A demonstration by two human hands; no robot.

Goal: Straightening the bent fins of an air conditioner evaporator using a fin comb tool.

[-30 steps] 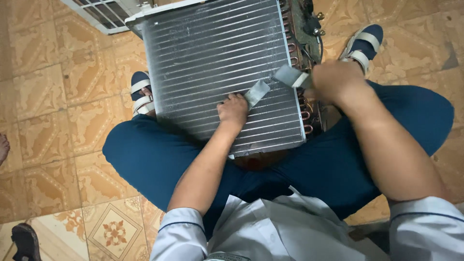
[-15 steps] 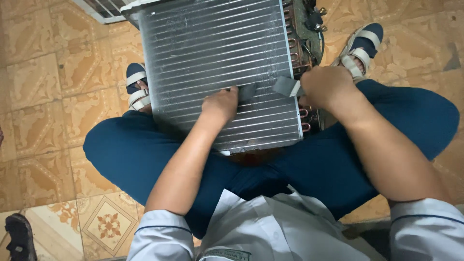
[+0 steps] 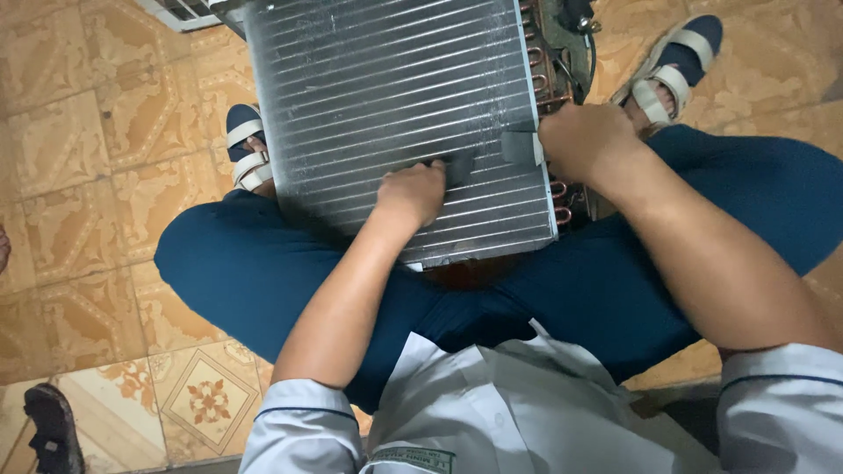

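Both hands, left hand (image 3: pixel 413 193) and right hand (image 3: pixel 584 140), pinch grey strip (image 3: pixel 518 147), seemingly tape, on finned coil (image 3: pixel 386 96).

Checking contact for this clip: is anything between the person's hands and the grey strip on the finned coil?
Nothing visible. The left hand rests on the finned coil at one end of the grey strip; the right hand grips its other end by the copper tube bends. The strip's middle is blurred.
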